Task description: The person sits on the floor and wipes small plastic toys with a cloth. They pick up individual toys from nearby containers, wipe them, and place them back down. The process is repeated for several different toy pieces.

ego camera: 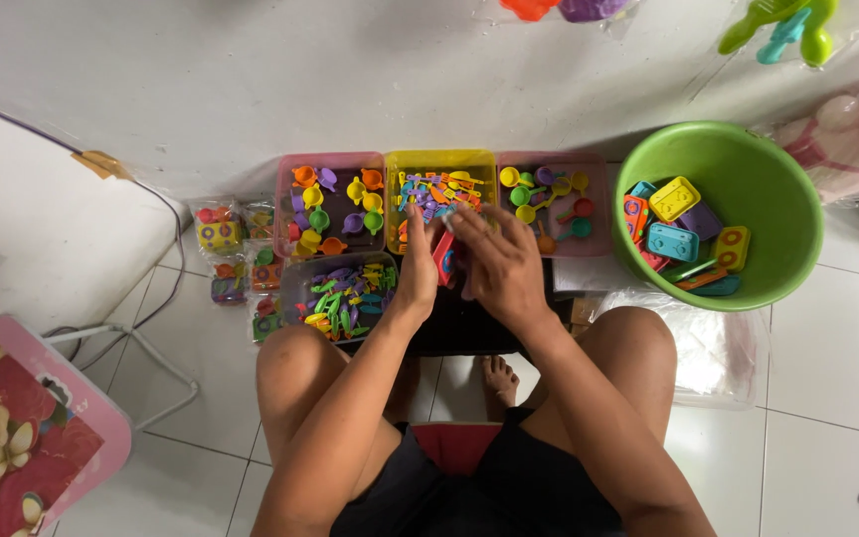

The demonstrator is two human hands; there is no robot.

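Where both hands meet, red toy (444, 259).

lime green bucket (748, 169) with yellow, blue, red and purple trays; yellow bin (439, 159) between two pink bins (328, 161); red piece (443, 259) in hands; white tiled floor (827, 328); pink floral stool (22, 428)

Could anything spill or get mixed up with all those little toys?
Maybe. The left hand and right hand work together on a red piece right over the yellow tray, so a slip could drop it among the wrong parts. The lower tray of small bits sits close to the left knee; a bump might scatter them. The green bucket stands close to the right knee and could tip.
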